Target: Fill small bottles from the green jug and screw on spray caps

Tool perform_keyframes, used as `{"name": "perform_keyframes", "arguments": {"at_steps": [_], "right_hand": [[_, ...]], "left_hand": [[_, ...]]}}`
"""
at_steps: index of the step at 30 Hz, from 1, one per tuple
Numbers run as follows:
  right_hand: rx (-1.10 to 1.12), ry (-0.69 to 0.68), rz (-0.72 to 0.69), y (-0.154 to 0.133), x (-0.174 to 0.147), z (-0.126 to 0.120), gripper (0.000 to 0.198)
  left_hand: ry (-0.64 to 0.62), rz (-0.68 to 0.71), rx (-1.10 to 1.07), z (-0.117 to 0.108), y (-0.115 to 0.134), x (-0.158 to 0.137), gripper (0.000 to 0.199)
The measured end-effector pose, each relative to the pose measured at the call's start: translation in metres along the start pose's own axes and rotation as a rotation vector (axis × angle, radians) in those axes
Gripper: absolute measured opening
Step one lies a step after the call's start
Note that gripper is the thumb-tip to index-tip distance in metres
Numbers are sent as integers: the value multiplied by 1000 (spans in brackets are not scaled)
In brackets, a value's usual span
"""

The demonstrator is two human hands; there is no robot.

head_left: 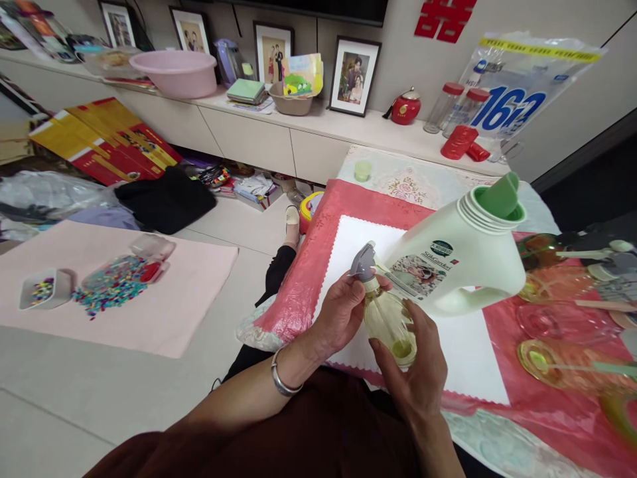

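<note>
A clear yellowish spray bottle (383, 320) with a grey spray head (363, 260) is held tilted above the table. My left hand (342, 309) is closed around its neck, just under the spray head. Around the lower body of the bottle, my right hand (415, 355) curls its fingers and thumb. A little yellow-green liquid shows at the bottom of the bottle. Right behind it stands a large pale green jug (460, 249), tilted in view, with its cap off and a green spout in its mouth.
A white scalloped mat (348, 232) lies on the red table cover (293, 285). Several bottles, one a pink bottle (562, 322), lie at the right. A small green cup (363, 170) stands at the back. On the left, a pink sheet (199, 285) carries a bin (47, 299) and spilled beads (112, 289).
</note>
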State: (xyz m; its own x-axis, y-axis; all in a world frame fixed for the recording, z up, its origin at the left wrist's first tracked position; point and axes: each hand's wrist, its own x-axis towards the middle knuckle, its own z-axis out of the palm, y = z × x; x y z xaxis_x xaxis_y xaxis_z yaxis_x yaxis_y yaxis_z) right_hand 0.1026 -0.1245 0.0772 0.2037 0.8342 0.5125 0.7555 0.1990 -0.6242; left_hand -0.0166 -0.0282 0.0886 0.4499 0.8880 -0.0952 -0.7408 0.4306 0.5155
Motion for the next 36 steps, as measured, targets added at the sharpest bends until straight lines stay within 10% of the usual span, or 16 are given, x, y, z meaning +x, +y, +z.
{"name": "perform_keyframes", "arguments": {"at_steps": [4, 12, 18, 36], "right_hand": [[197, -44, 142, 3, -7, 1, 63], [1208, -138, 897, 4, -6, 1, 70], [1432, -134, 1370, -8, 4, 5, 80], [1233, 177, 706, -26, -16, 27, 58]], "left_hand": [[-3, -9, -9, 0, 1, -1, 42], [-59, -89, -38, 1, 8, -3, 46], [17, -29, -5, -4, 4, 2, 46], [102, 3, -34, -12, 2, 7, 30]]}}
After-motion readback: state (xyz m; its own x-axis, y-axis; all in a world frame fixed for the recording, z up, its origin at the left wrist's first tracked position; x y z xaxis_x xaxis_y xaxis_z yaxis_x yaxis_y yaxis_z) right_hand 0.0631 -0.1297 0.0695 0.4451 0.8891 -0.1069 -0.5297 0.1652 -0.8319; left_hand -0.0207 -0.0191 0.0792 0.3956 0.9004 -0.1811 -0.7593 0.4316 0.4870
